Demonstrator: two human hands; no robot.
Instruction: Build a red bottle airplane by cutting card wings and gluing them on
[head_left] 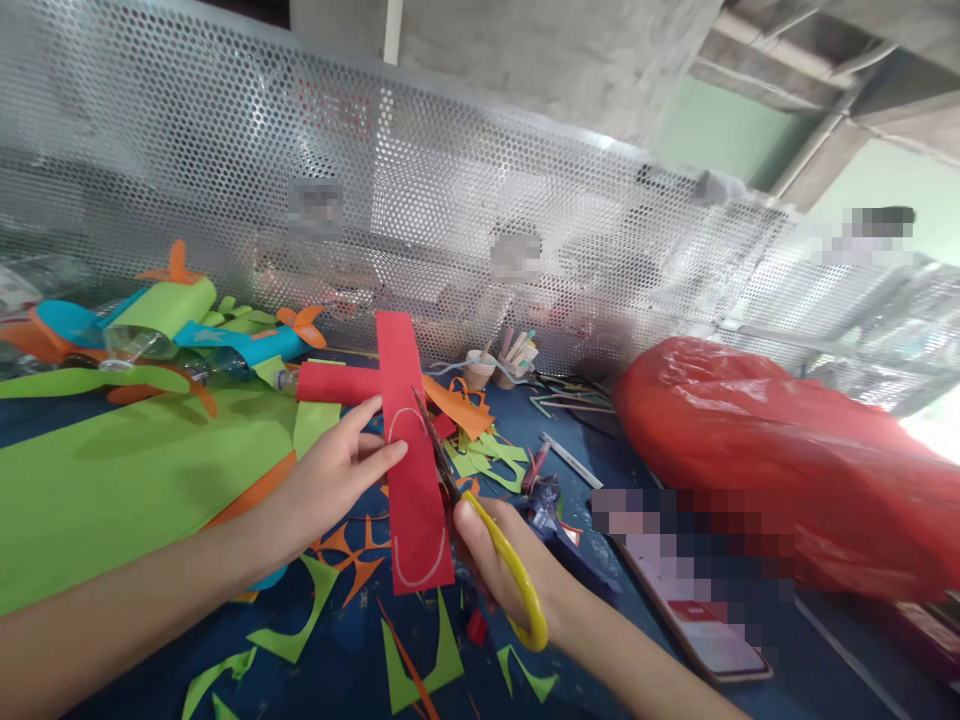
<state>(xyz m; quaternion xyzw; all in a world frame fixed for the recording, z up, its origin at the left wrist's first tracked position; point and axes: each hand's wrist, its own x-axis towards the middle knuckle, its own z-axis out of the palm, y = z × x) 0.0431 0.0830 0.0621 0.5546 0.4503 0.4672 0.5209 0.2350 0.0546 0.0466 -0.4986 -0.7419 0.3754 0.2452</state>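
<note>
My left hand (349, 470) pinches a long red paper strip (409, 500) by its left edge, thumb in front. White curved outlines are drawn on the strip, one around its middle and one at its lower end. In my right hand (510, 560) is a pair of scissors (517, 590) with yellow handles. Their dark blades lie along the strip's right edge, tips pointing up and away; whether they are cutting into the paper I cannot make out. Behind the strip lies a red paper-wrapped bottle (337, 383).
Green paper sheets (150, 480) and paper-covered bottles (247, 345) with propeller shapes lie at left. Green and orange offcuts (300, 610) litter the blue table. A dark blue glue gun (562, 530), a phone (697, 610) and a red plastic bag (750, 460) are at right. A perforated metal panel (450, 180) stands behind.
</note>
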